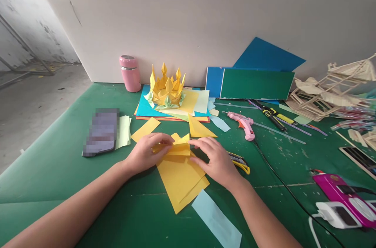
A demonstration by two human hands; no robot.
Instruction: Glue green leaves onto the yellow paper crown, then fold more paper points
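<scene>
A piece of folded yellow paper (179, 149) is between my hands, above larger yellow sheets (179, 185) that lie on the green table. My left hand (149, 150) pinches its left end between thumb and fingers. At the right end, my right hand (213, 158) has its thumb and fingers apart, the fingertips by the paper's edge; whether they touch it is hard to tell. Just beyond lie a folded yellow triangle (201, 127) and a yellow strip (146, 128). A yellow paper crown (167, 89) with pale green pieces at its base stands on stacked coloured paper (143, 103).
Left are a phone (102, 132) and pale green slips (123, 132); behind stands a pink flask (130, 74). To the right lie a pink glue gun (242, 123) with its cord, a yellow cutter (241, 163), pliers (272, 117) and a magenta power strip (337, 189). A blue strip (217, 218) lies in front.
</scene>
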